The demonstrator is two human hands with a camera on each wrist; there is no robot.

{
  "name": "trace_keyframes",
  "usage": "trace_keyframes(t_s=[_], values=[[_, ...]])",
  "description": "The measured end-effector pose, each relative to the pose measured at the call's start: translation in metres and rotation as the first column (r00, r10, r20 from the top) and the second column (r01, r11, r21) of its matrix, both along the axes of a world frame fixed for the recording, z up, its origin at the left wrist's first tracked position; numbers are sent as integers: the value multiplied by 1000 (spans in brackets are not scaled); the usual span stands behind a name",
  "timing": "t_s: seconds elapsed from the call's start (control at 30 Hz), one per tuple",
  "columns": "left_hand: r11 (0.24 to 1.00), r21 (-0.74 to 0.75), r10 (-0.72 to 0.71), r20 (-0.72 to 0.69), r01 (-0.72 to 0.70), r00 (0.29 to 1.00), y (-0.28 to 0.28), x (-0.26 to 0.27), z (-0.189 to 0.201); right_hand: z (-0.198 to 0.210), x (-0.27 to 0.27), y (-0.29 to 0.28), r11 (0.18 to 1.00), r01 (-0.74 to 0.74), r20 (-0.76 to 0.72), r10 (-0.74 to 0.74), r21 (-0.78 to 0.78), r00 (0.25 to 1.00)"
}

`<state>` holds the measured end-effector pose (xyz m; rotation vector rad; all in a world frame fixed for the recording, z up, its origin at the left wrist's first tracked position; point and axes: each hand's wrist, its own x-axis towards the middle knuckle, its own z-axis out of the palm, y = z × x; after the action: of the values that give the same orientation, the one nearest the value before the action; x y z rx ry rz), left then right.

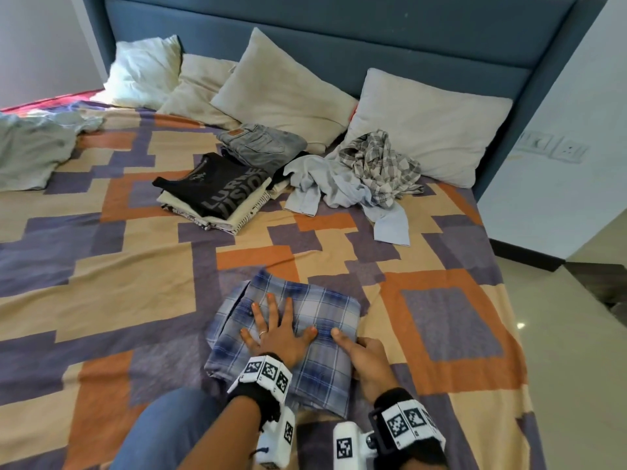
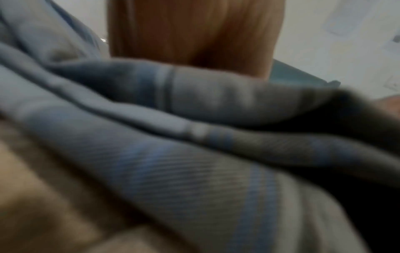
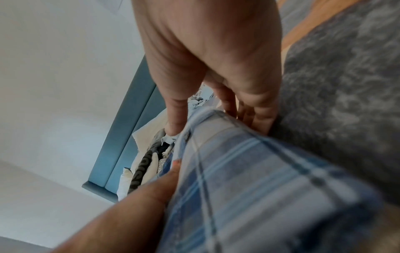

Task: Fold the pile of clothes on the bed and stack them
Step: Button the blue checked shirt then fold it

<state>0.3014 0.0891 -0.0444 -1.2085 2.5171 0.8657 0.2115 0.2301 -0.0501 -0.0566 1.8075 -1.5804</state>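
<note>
Flat and spread, the left hand [image 1: 278, 337] presses palm-down on the middle of the folded blue plaid shirt [image 1: 325, 371], fingers straight and fanned toward the headboard, thumb reaching right. Just beside it, the right hand [image 1: 368, 362] takes the shirt's right edge: in the right wrist view its thumb [image 3: 176, 118] lies on top of the cloth while the other fingers [image 3: 259, 118] tuck down between the shirt's side and the bedspread, so the edge is pinched between them. In the left wrist view only blurred plaid folds [image 2: 173, 171] and the underside of the hand show.

That shirt lies on the near part of the patterned bedspread [image 1: 101, 283], directly under and between both hands, close to the person's blue-clad knee [image 1: 169, 432].

Farther up the bed, well apart from the hands, stands a stack of folded tops [image 1: 217, 195] with a black printed T-shirt uppermost. Behind it, nearer the pillows [image 1: 281, 86], are folded grey jeans [image 1: 264, 144]. To the right of the stack lies the unfolded pile: a pale blue shirt [image 1: 325, 191] sprawled with a sleeve trailing toward the near side, and a crumpled grey checked shirt [image 1: 380, 164] resting against a pillow. A light greenish garment [image 1: 30, 154] lies loose at the far left edge of the bed.
</note>
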Motion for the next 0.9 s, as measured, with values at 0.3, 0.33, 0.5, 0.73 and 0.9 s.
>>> trace_keyframes(t_s=[0.3, 0.33, 0.5, 0.73, 0.9], values=[[975, 203, 101, -61, -87, 993, -7, 2, 8, 5, 13, -27, 975, 103, 98, -85, -196, 992], [969, 221, 133, -78, -113, 988, -1, 3, 8, 7, 15, -27, 974, 86, 87, -69, -212, 994], [894, 356, 370, -250, -270, 895, 26, -8, 27, 32, 12, -22, 982, -63, -137, 39, -180, 990], [249, 933, 906, -319, 261, 277, 44, -25, 98, 142, -1, 2, 917, -290, -844, 373, 272, 386], [80, 860, 899, -280, 504, 336, 47, -24, 122, 168, -6, 40, 855, 52, -779, 493, 516, -388]])
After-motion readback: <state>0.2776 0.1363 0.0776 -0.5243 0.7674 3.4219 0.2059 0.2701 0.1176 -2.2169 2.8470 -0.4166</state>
